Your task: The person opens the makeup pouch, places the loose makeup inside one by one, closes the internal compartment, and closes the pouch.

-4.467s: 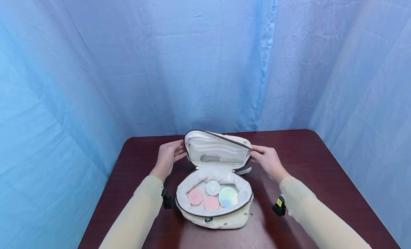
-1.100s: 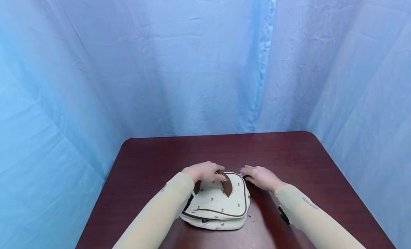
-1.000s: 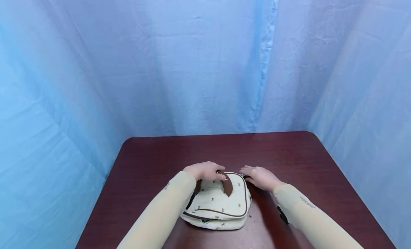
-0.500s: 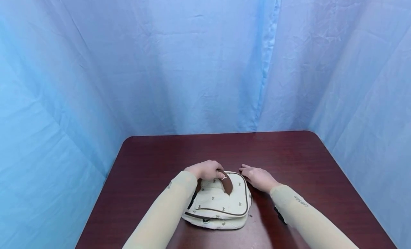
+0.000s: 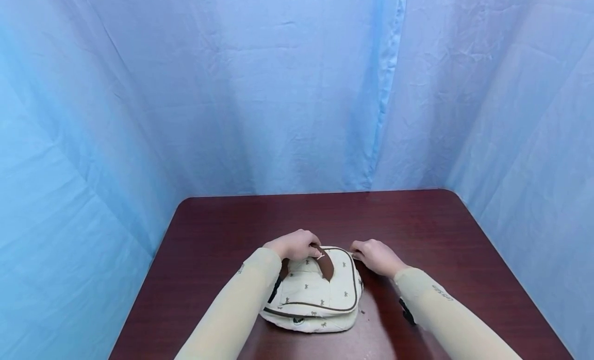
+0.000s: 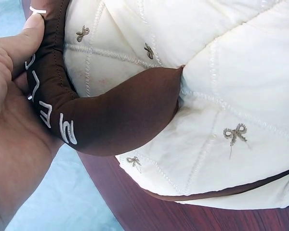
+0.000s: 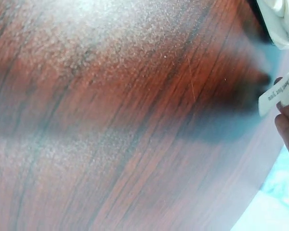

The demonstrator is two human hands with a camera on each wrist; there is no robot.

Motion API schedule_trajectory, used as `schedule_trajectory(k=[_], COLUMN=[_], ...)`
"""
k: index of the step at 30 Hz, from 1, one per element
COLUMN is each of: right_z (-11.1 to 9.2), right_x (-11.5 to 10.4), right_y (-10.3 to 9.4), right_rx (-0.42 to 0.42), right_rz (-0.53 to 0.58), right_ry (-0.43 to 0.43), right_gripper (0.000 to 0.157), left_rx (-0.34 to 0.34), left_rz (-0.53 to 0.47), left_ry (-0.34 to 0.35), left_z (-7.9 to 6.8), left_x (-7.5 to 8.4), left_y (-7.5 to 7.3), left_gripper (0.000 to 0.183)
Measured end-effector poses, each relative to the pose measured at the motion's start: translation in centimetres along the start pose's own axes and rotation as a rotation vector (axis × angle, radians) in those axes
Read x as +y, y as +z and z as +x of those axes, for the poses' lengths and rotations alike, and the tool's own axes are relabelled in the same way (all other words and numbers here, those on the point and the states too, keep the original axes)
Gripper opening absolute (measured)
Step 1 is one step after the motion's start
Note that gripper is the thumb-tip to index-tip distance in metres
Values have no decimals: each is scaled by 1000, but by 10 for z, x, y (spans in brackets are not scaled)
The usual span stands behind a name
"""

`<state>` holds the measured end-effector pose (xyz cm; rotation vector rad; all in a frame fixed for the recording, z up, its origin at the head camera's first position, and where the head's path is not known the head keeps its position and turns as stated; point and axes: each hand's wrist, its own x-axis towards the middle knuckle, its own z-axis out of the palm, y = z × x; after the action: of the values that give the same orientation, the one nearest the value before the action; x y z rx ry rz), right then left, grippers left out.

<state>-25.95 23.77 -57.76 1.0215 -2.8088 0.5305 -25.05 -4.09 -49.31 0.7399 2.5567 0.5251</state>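
Observation:
A cream quilted cosmetic bag [image 5: 320, 298] with brown piping and small embroidered bows sits on the table, its lid folded down so the inside is hidden. My left hand [image 5: 292, 245] grips the padded brown handle [image 5: 327, 270] on the lid. White stitched letters show on that handle beside the thumb in the left wrist view. At the bag's far right corner, my right hand [image 5: 378, 258] pinches a white printed fabric tag [image 7: 275, 97], seen at the right edge of the right wrist view. Along the bag's front, the dark lid edge lies over the lower body.
The dark red wood-grain table [image 5: 223, 221] extends around the bag, with rounded far corners. Pale blue curtains [image 5: 297, 92] hang behind it and along both sides. A tiny dark speck [image 5: 363, 312] lies right of the bag.
Earlier, both hands held the lid raised and round containers showed inside; now the lid is down. My left hand has moved onto the handle. My right fingers, outstretched half a second ago, have curled in.

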Motion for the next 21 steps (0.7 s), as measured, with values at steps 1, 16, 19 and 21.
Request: schedule_trajectory(k=[1,16,19,21], right_z=[0,-3,-6,-9], right_x=[0,0,1,3], right_y=[0,-6,-8,-8], right_rx=[4,26,21,22], right_rz=[3,7,5,0], right_ry=[2,10,21,31], right_gripper=[4,5,7,10], left_rx=[3,38,52,68], left_rz=[2,18,6,5], left_ry=[2,-22,-31,-37], left_z=[0,-3,-4,-5], left_x=[0,-3,-6,-8], left_y=[0,-3,-4,-4], left_gripper=[39,36,35,33])
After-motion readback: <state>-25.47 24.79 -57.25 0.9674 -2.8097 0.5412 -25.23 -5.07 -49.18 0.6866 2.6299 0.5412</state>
